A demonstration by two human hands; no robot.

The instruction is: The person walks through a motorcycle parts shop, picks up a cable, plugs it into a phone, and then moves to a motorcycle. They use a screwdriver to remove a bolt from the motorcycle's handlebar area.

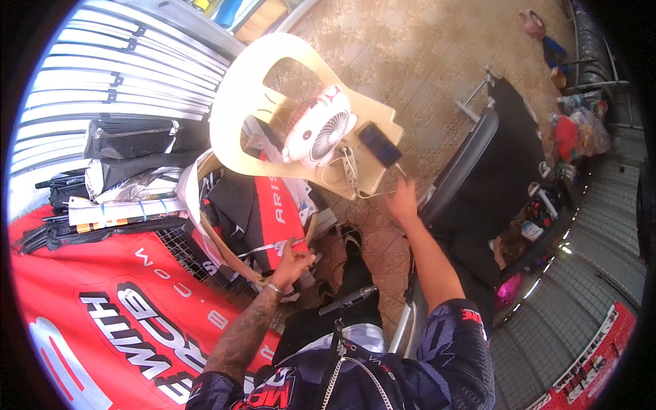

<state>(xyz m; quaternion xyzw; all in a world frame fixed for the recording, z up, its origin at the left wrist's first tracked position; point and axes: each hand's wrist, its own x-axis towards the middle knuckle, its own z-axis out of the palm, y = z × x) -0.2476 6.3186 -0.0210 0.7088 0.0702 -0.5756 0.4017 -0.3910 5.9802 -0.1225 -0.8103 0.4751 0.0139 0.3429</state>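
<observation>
A cream plastic chair (pixel 229 130) stands ahead of me. On its seat are a small white fan (pixel 321 131) with a round grille, a dark phone (pixel 380 145) lying flat, and a white power strip (pixel 351 167) with looped cords. My right hand (pixel 402 199) is at the seat's near right edge, its fingers closed around a thin white cable (pixel 401 169) by the phone's end. My left hand (pixel 292 265) is lower, fingers apart and empty, next to a large bag (pixel 203 222) of folded red and black fabric (pixel 277 208).
A red printed banner (pixel 89 273) spreads at the left, below stacked black bundles (pixel 130 140). Right of me stands a black padded seat or lounger (pixel 478 178) with a metal frame. Cluttered small items and a pink tape roll (pixel 532 24) lie farther right on the tiled floor (pixel 424 55).
</observation>
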